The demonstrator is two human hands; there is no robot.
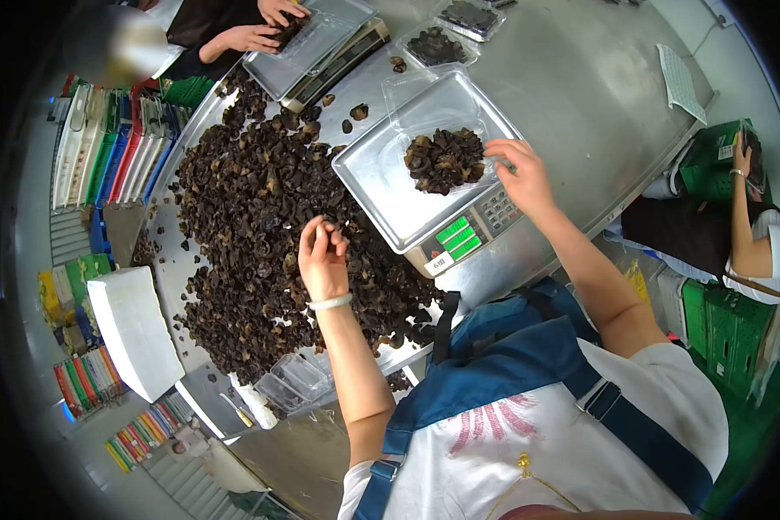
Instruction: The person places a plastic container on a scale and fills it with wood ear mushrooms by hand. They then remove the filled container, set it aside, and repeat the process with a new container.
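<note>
My left hand (324,256), with a pale bangle at the wrist, is over the heap of dark dried wood ear mushrooms (260,199). Its fingers are curled together; whether a piece sits between them I cannot make out. My right hand (522,173) is open, fingers extended at the right side of a clear plastic box (396,100). Inside that box lies a mound of wood ears (445,161), and its lid is folded back. The box rests on the metal tray (373,192) of a digital scale (468,234) with green displays and a keypad.
Across the metal table (581,95), another person's hands (264,30) touch mushrooms on a second scale (308,65). Filled clear boxes (436,47) stand at the back. Empty clear boxes (296,381) and a white foam box (136,334) are at the near left. Another person (741,225) stands right.
</note>
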